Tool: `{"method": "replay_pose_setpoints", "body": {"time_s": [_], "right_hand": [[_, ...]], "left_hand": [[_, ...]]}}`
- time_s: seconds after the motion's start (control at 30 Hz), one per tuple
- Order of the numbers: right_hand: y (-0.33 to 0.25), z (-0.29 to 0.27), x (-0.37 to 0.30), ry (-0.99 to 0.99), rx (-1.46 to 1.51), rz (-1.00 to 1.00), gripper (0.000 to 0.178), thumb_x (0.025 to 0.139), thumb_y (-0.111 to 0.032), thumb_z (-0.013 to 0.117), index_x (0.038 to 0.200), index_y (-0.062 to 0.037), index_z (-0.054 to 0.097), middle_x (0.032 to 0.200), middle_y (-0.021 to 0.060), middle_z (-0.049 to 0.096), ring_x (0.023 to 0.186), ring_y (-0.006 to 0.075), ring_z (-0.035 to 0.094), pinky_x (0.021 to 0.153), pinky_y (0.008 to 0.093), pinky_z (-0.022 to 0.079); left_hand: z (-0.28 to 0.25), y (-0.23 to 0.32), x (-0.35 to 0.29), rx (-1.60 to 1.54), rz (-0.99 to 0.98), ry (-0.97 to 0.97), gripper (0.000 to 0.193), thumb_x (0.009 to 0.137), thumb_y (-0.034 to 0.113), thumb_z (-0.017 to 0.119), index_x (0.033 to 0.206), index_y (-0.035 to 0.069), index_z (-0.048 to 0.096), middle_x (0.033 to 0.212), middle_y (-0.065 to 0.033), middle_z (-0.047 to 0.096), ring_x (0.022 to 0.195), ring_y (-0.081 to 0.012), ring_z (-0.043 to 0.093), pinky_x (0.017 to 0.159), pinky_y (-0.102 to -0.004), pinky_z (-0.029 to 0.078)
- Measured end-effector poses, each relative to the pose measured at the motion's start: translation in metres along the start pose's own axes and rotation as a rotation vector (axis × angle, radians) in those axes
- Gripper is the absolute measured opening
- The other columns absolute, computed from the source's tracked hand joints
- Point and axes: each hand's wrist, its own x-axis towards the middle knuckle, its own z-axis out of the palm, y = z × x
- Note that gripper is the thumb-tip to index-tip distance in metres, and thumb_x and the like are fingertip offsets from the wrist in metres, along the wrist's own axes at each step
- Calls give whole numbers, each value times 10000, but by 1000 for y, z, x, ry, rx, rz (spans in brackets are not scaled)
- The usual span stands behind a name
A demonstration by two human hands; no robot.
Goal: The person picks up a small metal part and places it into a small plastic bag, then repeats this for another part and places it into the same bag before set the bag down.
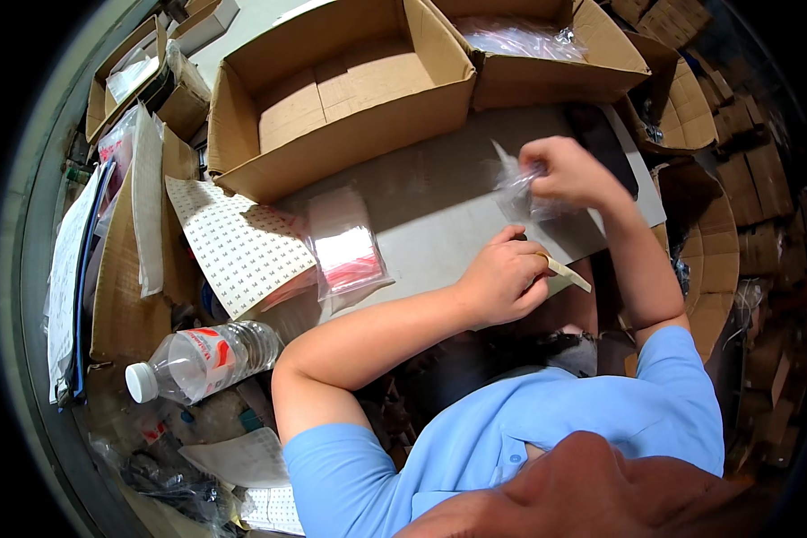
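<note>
Grey table (421, 238) spreads before us. Our left fingers (523, 252) pinch a narrow, cream, paper-like strip (572, 274); beyond, our right fingers (540, 160) grip a crinkled, clear plastic bag (516, 190) above the table. Handling that bag seems the step in hand; the next move, we judge, calls for steady holding. Farther off stands an open brown cardboard box (350, 134).

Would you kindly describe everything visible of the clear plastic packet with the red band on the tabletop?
The packet is roughly rectangular, of clear, glossy film, and looks like a pile of flat bags. A red-pink band crosses it near the end closer to the person, and bright glare whitens its middle. It lies flat on the grey tabletop, beside the patterned sheet; whether they overlap is hard to tell. Neither the left hand nor the right hand touches it.
</note>
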Motion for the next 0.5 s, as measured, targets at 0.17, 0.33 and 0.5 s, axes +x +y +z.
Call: {"method": "replay_pose_setpoints", "body": {"time_s": [0.17,0.33,0.5], "right_hand": [[-10,-85,20,119,660,-163,119,788,-99,637,896,-55,615,755,-15,613,673,70,572,596,230,464],[-21,-125,102,665,-131,-38,209,707,-78,595,892,15,619,764,161,662,723,226,644,660,347,511],[81,-119,156,371,-558,-109,375,783,-233,678,1080,-15,609,1015,152,647,929,264,624,842,364,487]], "left_hand": [[-2,1,-1,-13,-55,-76,145,769,72,541,842,46,663,835,-98,635,809,-281,597,985,-485,384],[-2,-1,1,-28,-44,-57,132,752,66,545,820,31,652,831,-106,633,775,-295,595,974,-468,399],[1,-2,3,-53,-48,-45,119,738,54,543,803,18,636,829,-116,630,756,-306,593,936,-433,433]]}}
